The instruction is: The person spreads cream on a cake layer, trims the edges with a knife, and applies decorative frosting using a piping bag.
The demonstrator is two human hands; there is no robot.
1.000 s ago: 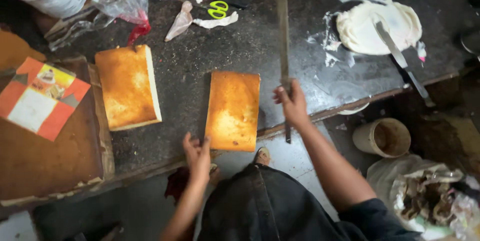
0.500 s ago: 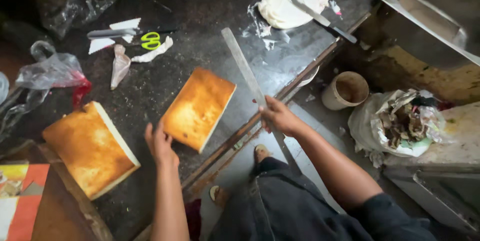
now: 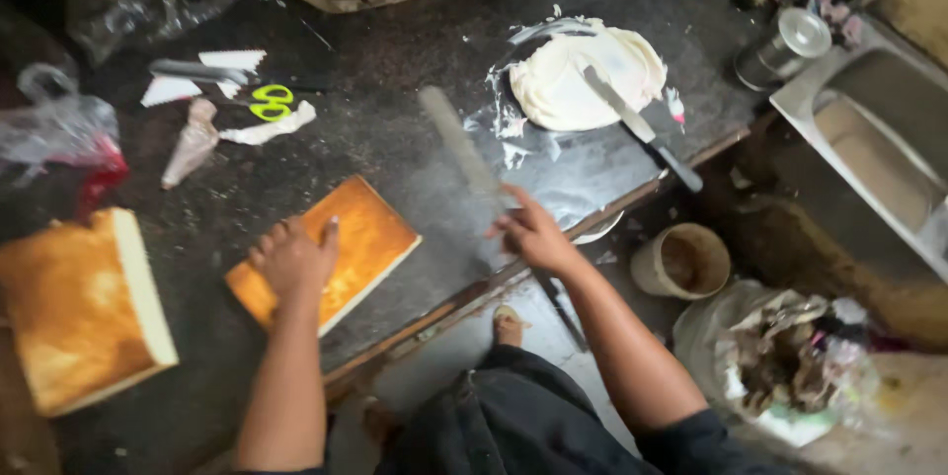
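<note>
The left hand (image 3: pixel 293 260) lies flat, fingers spread, on top of the thin cake slab (image 3: pixel 326 254), which sits on the dark worktop (image 3: pixel 395 129) near its front edge. That grip is apart, pressing down and not closed around anything. The slab reaches out past the fingertips toward the far right, its golden top showing on both sides of the palm.

The right hand (image 3: pixel 531 233) has its grip clamped on a long knife (image 3: pixel 462 146). The blade runs up and to the left from the fist, over the worktop, while the dark handle end pokes out below the hand past the worktop edge. The blade lies just to the right of the thin slab, apart from it.

Counted: two cake slabs, the thin one under the left hand and a thick cake slab (image 3: pixel 79 302) at the left edge of the view, well apart from it. Two long blades: the knife in the right hand and a palette knife (image 3: pixel 632 122) resting across the mound of white cream (image 3: pixel 583 75). One pair of scissors (image 3: pixel 271 102) with yellow-green handles lies beside one white piping bag (image 3: pixel 190 143). One metal tin (image 3: pixel 782 46) stands by the sink (image 3: pixel 879 154). One round tub (image 3: pixel 683 260) sits on the floor below the worktop edge.
</note>
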